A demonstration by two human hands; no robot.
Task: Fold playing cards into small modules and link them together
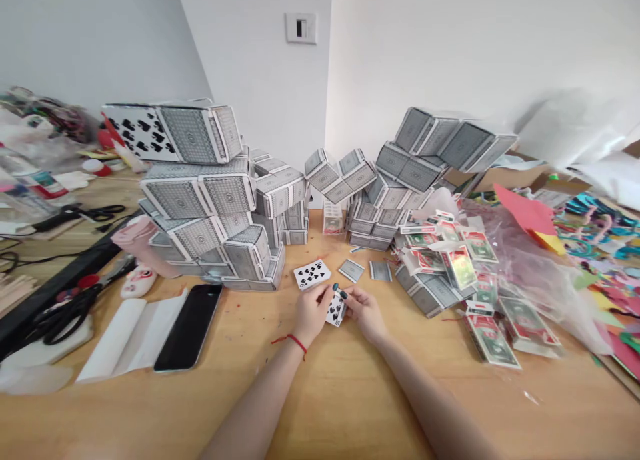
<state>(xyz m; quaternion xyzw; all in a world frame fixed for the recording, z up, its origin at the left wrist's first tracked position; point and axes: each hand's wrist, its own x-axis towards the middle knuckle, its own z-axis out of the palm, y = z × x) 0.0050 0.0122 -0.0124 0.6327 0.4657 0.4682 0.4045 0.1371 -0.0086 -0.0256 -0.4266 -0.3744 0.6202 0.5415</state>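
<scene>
Low over the middle of the table, my left hand (311, 311) and my right hand (367, 313) meet at a spade playing card (335, 311). Fingers of both hands are closed on its upper part, with the thumbs close together. Just beyond my left hand lies a face-up spade card (313, 274), perhaps on top of others. Farther right are two grey-backed card pieces (351, 270) (381, 271), face down and apart from my hands. A left stack of boxes made from cards (227, 197) and a right stack (413, 167) stand behind.
A black phone (189, 327) and a white paper roll (113, 333) lie left, beside black scissors (70, 310). Printed card packs (493, 340) and crumpled clear plastic (545, 280) crowd the right, near coloured paper (525, 213). The wall rises behind the stacks.
</scene>
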